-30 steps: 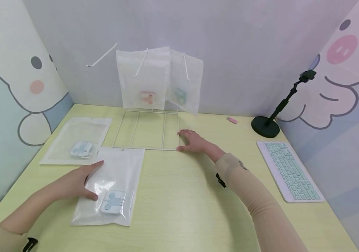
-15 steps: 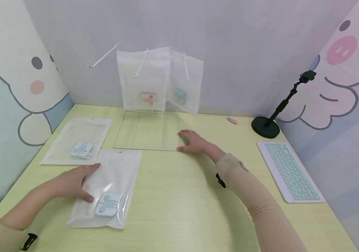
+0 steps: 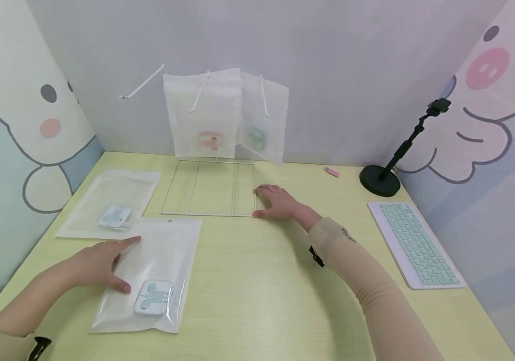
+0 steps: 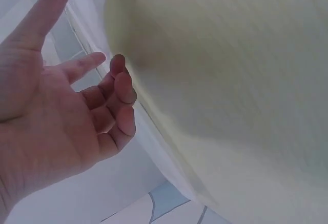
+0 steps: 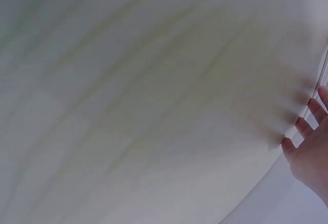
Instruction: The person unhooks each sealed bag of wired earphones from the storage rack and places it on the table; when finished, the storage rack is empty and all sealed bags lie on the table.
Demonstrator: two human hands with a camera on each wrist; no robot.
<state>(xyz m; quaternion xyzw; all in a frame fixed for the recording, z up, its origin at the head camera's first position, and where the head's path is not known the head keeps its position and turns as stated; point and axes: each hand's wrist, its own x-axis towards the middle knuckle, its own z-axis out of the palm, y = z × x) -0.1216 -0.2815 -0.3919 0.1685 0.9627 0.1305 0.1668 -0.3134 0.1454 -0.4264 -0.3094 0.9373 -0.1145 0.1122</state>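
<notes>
My left hand (image 3: 97, 263) lies with thumb and index finger spread over the left side of a clear-fronted zip bag (image 3: 167, 250) on the table. Inside that bag is a white case of wired earphones (image 3: 154, 297). In the left wrist view the other fingers (image 4: 123, 88) are loosely bent, with nothing between them. My right hand (image 3: 277, 201) rests at the right side of a white wire rack (image 3: 198, 214), its fingertips and thumb spread along the frame. From the right wrist view only the fingers (image 5: 303, 127) and part of the palm show.
A second bag (image 3: 117, 188) holding white earphones lies at the left. Bags with pink (image 3: 207, 113) and green (image 3: 272, 103) contents hang from the rack's hooks; a left hook (image 3: 143, 81) is bare. Rightward are a pink USB stick (image 3: 332, 172), black stand (image 3: 380, 181) and keyboard (image 3: 415, 245).
The zip bag and my left hand have slid a little to the left and toward me, away from the wire rack. My right hand has stayed at the rack's side.
</notes>
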